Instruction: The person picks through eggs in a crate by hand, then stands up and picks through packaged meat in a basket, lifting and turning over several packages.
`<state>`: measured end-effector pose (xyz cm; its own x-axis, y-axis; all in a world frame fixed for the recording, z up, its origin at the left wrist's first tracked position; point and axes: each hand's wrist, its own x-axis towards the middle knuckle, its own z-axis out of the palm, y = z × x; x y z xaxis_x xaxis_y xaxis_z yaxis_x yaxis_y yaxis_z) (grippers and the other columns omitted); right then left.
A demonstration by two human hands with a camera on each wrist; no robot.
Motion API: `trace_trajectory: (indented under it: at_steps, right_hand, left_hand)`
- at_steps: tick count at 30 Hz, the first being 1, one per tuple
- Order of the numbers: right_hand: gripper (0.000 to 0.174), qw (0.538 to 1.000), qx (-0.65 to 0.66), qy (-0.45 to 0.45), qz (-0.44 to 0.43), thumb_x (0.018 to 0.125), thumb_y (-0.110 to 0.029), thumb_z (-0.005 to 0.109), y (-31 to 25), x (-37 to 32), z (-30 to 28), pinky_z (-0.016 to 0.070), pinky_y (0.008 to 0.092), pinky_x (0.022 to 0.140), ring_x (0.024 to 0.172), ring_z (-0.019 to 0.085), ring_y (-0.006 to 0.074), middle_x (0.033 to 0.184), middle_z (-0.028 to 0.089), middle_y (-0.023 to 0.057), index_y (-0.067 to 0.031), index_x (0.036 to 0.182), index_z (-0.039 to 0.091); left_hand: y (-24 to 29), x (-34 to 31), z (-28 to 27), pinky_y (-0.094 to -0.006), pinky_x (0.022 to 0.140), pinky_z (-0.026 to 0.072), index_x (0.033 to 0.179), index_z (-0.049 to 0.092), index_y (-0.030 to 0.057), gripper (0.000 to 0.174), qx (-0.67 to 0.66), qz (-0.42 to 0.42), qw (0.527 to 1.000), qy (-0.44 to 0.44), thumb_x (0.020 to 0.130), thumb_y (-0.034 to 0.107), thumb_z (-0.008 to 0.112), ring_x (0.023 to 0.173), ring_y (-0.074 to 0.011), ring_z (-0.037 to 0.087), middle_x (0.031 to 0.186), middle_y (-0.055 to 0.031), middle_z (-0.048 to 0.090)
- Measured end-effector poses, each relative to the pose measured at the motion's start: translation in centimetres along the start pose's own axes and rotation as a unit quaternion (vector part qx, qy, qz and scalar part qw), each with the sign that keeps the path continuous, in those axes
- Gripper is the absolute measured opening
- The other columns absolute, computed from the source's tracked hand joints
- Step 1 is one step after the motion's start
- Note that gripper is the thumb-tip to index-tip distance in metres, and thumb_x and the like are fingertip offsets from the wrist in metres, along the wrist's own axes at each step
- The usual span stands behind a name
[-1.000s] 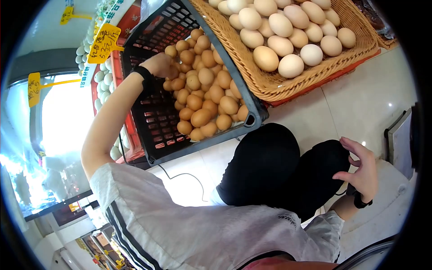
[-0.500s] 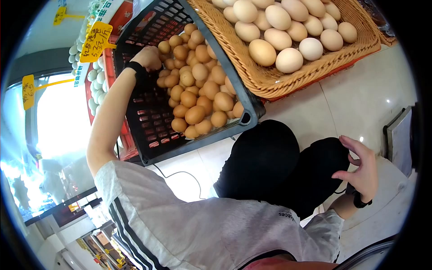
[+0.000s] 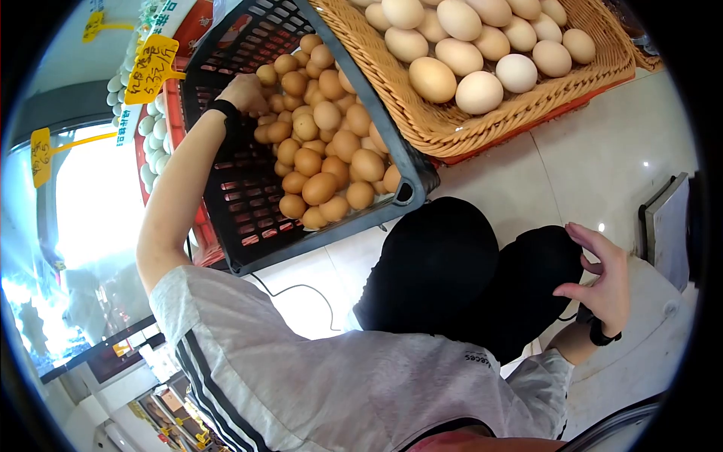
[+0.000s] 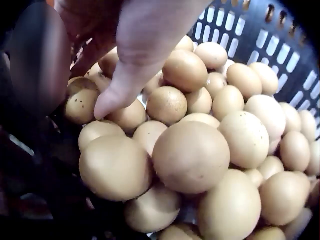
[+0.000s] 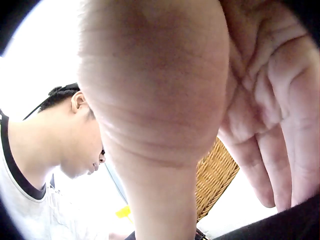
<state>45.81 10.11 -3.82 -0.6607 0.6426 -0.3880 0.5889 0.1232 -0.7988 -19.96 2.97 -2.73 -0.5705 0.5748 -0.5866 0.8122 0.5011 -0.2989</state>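
Observation:
Inside the black plastic crate point(image 3: 324, 239), my left hand point(image 3: 245, 94) reaches down among brown eggs point(image 3: 320, 188) beside the crate's left wall. In the left wrist view its thumb point(image 4: 117, 92) touches a speckled egg point(image 4: 80, 106), which sits between the thumb and the bent fingers; the fingertips are partly hidden. Other eggs point(image 4: 191, 157) lie heaped close to the camera. My right hand point(image 3: 606, 282) is beside the black-clad knee, thumb apart from the extended fingers, holding nothing. The right wrist view shows its palm and straight fingers point(image 5: 275, 165).
A wicker basket point(image 3: 459, 139) of paler eggs stands against the crate's right side. Yellow price tags point(image 3: 151, 69) and pale eggs point(image 3: 154, 143) are on the left. A thin cable point(image 3: 301, 286) runs over the floor below the crate. A flat grey object point(image 3: 666, 230) stands at far right.
My left hand has shifted slightly toward the crate's left wall, its fingers lower among the eggs. The crate and basket appear farther left and up in the head view. My right hand is nearly unchanged.

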Motion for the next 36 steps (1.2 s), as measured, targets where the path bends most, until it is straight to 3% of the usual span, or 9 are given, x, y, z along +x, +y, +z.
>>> trace_trajectory:
  at_steps: [5, 11, 14, 21, 24, 25, 28, 32, 36]
  right_hand:
    - [0.101, 1.0, -0.003, 0.001, 0.006, 0.055, -0.036, 0.103, -0.3, -0.1, 0.0, 0.057, 0.0299, 0.079, 0.119, 0.066, 0.0166, 0.129, 0.072, 0.0085, -0.0022, 0.14, 0.062]
    - [0.102, 1.0, -0.004, 0.003, 0.006, 0.054, -0.038, 0.102, -0.3, -0.1, 0.1, 0.0578, 0.0319, 0.08, 0.119, 0.067, 0.0186, 0.13, 0.072, 0.0082, -0.0033, 0.141, 0.062]
    - [0.103, 1.0, -0.003, 0.005, 0.011, 0.053, -0.04, 0.102, -0.3, -0.1, 0.2, 0.0579, 0.033, 0.081, 0.12, 0.067, 0.0196, 0.13, 0.072, 0.0084, -0.0037, 0.141, 0.062]
    - [0.105, 1.0, 0.0, 0.003, 0.02, 0.052, -0.042, 0.102, -0.3, 0.0, 0.1, 0.0579, 0.0351, 0.083, 0.122, 0.066, 0.0206, 0.13, 0.072, 0.009, -0.0037, 0.141, 0.062]
    - [0.104, 1.0, -0.01, 0.001, 0.02, 0.052, -0.042, 0.102, -0.7, 0.2, 0.1, 0.0578, 0.0348, 0.082, 0.122, 0.067, 0.0205, 0.129, 0.072, 0.0093, -0.0032, 0.141, 0.062]
    - [0.104, 1.0, -0.009, 0.002, 0.016, 0.052, -0.041, 0.102, -0.5, 0.3, 0.1, 0.0577, 0.0346, 0.082, 0.122, 0.067, 0.0203, 0.129, 0.072, 0.0092, -0.0031, 0.141, 0.062]
    - [0.103, 1.0, -0.006, 0.002, 0.01, 0.053, -0.041, 0.102, -0.6, 0.4, 0.1, 0.0575, 0.0342, 0.081, 0.121, 0.067, 0.0198, 0.129, 0.072, 0.0089, -0.003, 0.14, 0.062]
    - [0.102, 1.0, -0.003, 0.0, 0.01, 0.054, -0.04, 0.102, -0.4, 0.2, 0.0, 0.0574, 0.0337, 0.081, 0.12, 0.067, 0.0194, 0.128, 0.072, 0.0086, -0.0032, 0.14, 0.062]
    - [0.102, 1.0, 0.001, 0.005, 0.01, 0.054, -0.04, 0.102, -0.4, 0.1, 0.1, 0.0573, 0.0332, 0.08, 0.12, 0.066, 0.0192, 0.128, 0.072, 0.0087, -0.003, 0.14, 0.062]
  left_hand:
    - [-2.5, 2.5, 3.1, -0.0363, 0.061, 0.0608, 0.072, 0.072, -0.0035, 0.031, 0.084, 0.066, 0.98, 0.169, 0.065, 0.024, 0.085, 0.068, -0.0252, 0.075, 0.074, -0.0154, 0.075]
    - [-2.4, 2.4, 1.4, -0.0372, 0.064, 0.0626, 0.081, 0.074, -0.0045, 0.035, 0.052, 0.036, 0.997, 0.039, 0.066, 0.024, 0.086, 0.073, -0.0268, 0.077, 0.081, -0.0188, 0.076]
    - [-3.4, 3.0, 2.0, -0.0375, 0.061, 0.0617, 0.081, 0.073, -0.0048, 0.033, 0.03, 0.051, 0.997, 0.057, 0.069, 0.023, 0.086, 0.071, -0.0249, 0.077, 0.076, -0.0169, 0.075]
    - [1.8, -4.5, -4.2, -0.0317, 0.057, 0.0576, 0.09, 0.074, -0.0037, 0.037, 0.017, -0.007, 0.998, -0.067, 0.08, 0.03, 0.085, 0.066, -0.0242, 0.071, 0.071, -0.0109, 0.07]
    - [1.5, -5.3, -2.7, -0.0317, 0.062, 0.0582, 0.102, 0.074, -0.0025, 0.04, -0.044, 0.157, 0.983, -0.078, 0.082, 0.03, 0.085, 0.074, -0.0222, 0.073, 0.075, -0.0104, 0.072]
    - [2.3, -5.8, -2.6, -0.033, 0.066, 0.0586, 0.109, 0.073, -0.0011, 0.045, -0.013, 0.145, 0.984, -0.1, 0.085, 0.035, 0.083, 0.079, -0.0223, 0.073, 0.081, -0.0108, 0.074]
    - [3.5, -5.2, -0.9, -0.0343, 0.067, 0.0588, 0.105, 0.073, -0.0011, 0.044, 0.091, 0.126, 0.983, -0.095, 0.088, 0.039, 0.078, 0.076, -0.0232, 0.074, 0.082, -0.0118, 0.074]
    - [3.4, -4.7, 0.0, -0.0371, 0.063, 0.0587, 0.076, 0.073, -0.0023, 0.042, 0.056, 0.118, 0.99, -0.058, 0.087, 0.038, 0.072, 0.065, -0.0243, 0.073, 0.069, -0.0135, 0.072]
    - [3.6, -5.7, 0.5, -0.0332, 0.06, 0.0582, 0.069, 0.071, -0.0009, 0.039, -0.081, 0.088, 0.986, -0.114, 0.086, 0.034, 0.072, 0.059, -0.0204, 0.072, 0.063, -0.0086, 0.069]
